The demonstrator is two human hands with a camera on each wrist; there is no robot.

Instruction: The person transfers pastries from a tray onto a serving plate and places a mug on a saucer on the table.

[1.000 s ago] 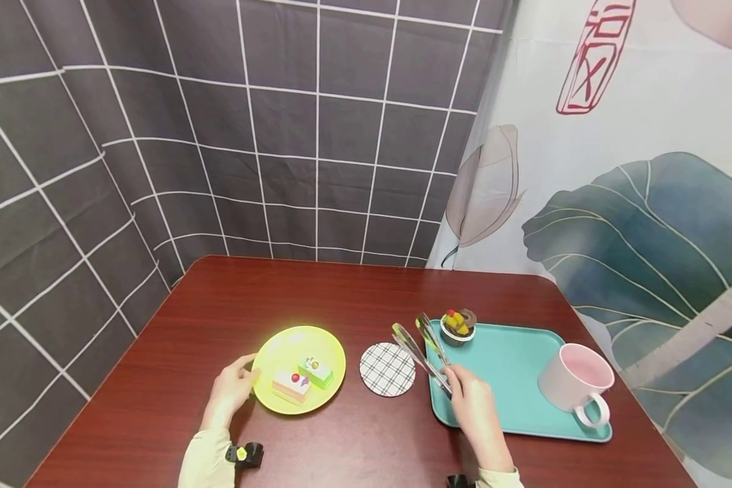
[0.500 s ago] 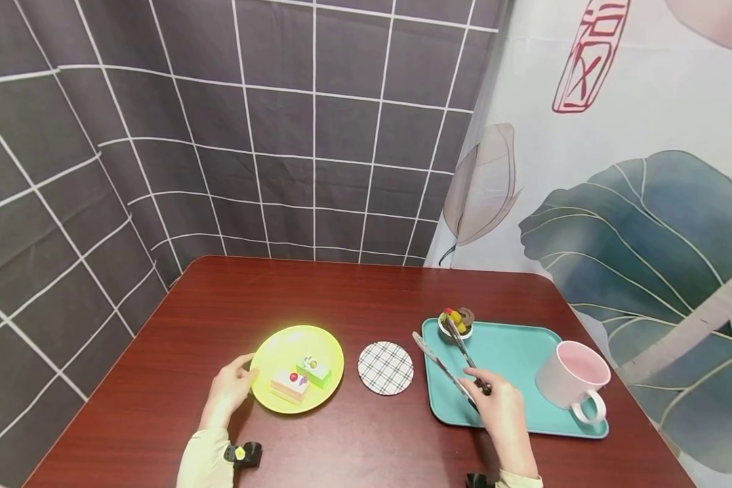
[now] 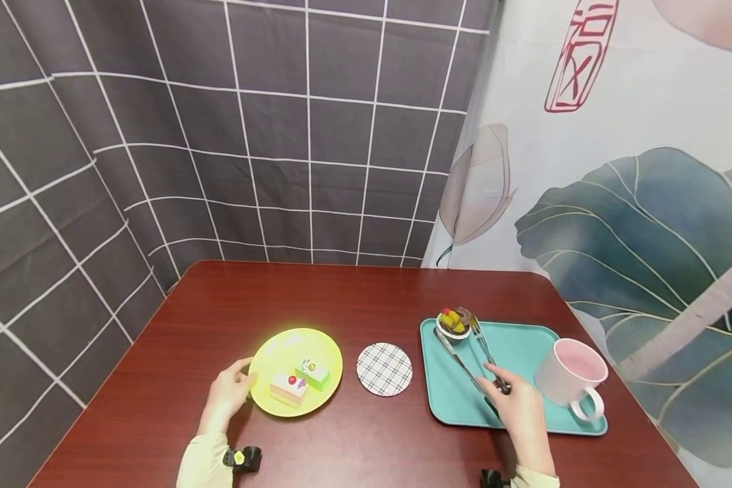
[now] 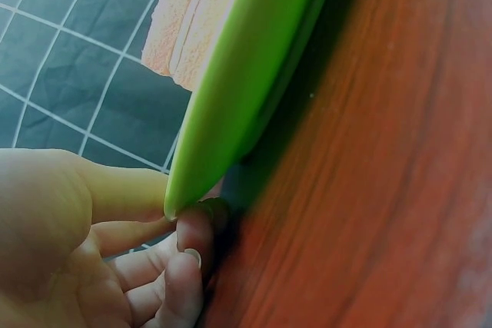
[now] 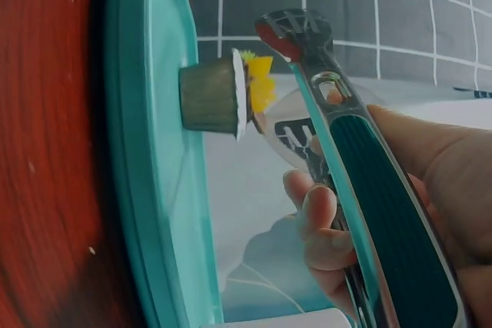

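Observation:
My left hand pinches the left rim of a yellow-green plate, thumb above and fingertips beneath, as the left wrist view shows. The plate bears a pink cake slice with a red berry and a green cake slice. My right hand holds metal tongs with dark grips, their arms spread. In the head view the tong tips flank a chocolate cupcake with yellow topping. It sits at the far left corner of a teal tray. Whether the tips touch it, I cannot tell.
A pink mug stands at the tray's right end, close to my right hand. Between plate and tray lies a round checked coaster. The brown table ends at a gridded curtain behind.
My right hand has moved right over the tray with the tongs, from left of the cupcake to around it. The left hand still holds the plate in place.

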